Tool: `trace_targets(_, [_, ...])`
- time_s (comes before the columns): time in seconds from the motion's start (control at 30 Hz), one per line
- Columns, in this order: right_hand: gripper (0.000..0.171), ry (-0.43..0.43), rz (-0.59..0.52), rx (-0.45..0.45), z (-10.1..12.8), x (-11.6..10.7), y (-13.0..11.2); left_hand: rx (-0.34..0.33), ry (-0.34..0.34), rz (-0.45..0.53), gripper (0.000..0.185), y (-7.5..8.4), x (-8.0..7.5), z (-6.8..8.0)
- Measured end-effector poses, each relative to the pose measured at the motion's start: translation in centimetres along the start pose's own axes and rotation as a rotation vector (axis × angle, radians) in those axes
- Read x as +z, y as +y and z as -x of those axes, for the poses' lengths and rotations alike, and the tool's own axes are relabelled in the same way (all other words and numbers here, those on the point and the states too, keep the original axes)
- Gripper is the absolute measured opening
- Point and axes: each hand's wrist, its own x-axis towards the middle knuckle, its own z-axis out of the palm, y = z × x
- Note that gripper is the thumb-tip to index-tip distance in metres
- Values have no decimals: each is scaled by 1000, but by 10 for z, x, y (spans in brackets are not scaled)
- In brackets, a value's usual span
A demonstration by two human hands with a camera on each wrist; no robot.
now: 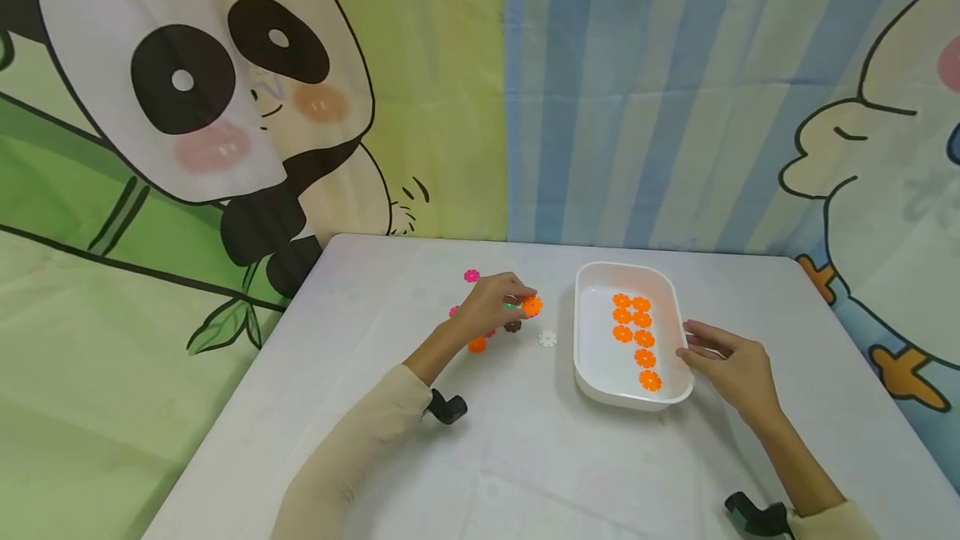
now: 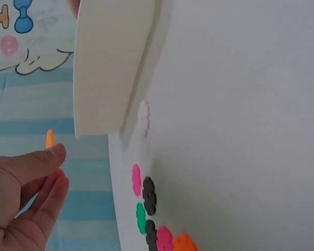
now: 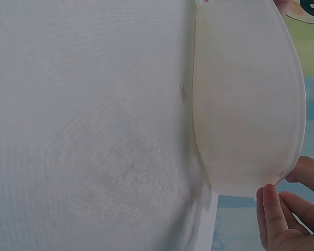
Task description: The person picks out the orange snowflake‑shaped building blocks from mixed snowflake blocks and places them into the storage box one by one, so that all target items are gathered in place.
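My left hand [image 1: 487, 305] pinches an orange flower-shaped piece [image 1: 533, 307] between thumb and fingertips, just left of a white plastic tub [image 1: 595, 369]. In the left wrist view that piece shows edge-on above the thumb. My right hand [image 1: 737, 369] grips the tub's right rim, thumb and fingers at its edge in the right wrist view. Inside the tub lie several orange flower pieces [image 1: 643, 338] in two columns, the right one longer. Beneath and around the left hand are loose flower pieces: pink [image 1: 472, 276], black [image 2: 149, 196], green [image 2: 141, 218] and orange [image 1: 477, 345], some partly hidden by it.
A white flower piece [image 1: 547, 339] lies on the white-covered table [image 1: 525, 457] between the loose pieces and the tub. Behind the table's far edge hangs a cartoon-printed curtain [image 1: 442, 107] with a panda and blue stripes.
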Motion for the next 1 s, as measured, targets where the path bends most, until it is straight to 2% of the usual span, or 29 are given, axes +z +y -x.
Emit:
trace_targets(0.23, [54, -3, -1, 4, -1, -1, 0, 89, 25, 30, 37, 19, 21, -21])
trace_targets(0.57, [54, 8, 3, 21, -1, 0, -1, 104, -24, 23, 38, 43, 55, -43])
trace_targets(0.87, [54, 3, 9, 39, -2, 0, 1, 217, -65, -147, 39, 53, 81, -52])
trace_targets(1.0, [54, 2, 10, 46, -2, -1, 1, 248, -134, -201, 38, 56, 92, -56])
